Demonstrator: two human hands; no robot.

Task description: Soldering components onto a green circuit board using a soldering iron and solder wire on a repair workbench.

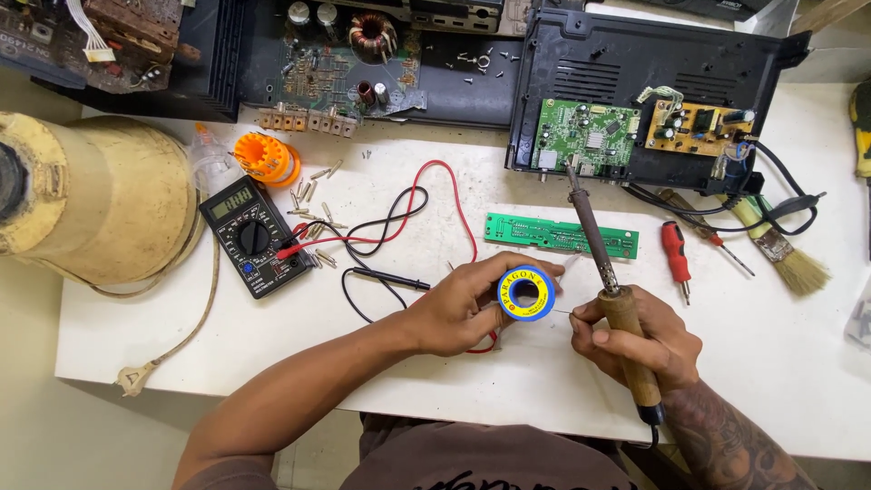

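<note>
The left hand (pixel 454 313) is gripping a blue solder spool (pixel 526 294) just above the table (pixel 272 336), fingers closed around it. The right hand (pixel 635 340) is clasping a wooden-handled soldering iron (pixel 603 263), tip raised toward the green circuit board (pixel 561 235), which is lying untouched; no solder is meeting the tip yet.

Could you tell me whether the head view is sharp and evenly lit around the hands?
Head view: even, soft light, only faint shadows under the left hand and right hand; solder spool and soldering iron are sharp; white table looks bright, without harsh glare; edges bow slightly from the wide lens.
</note>
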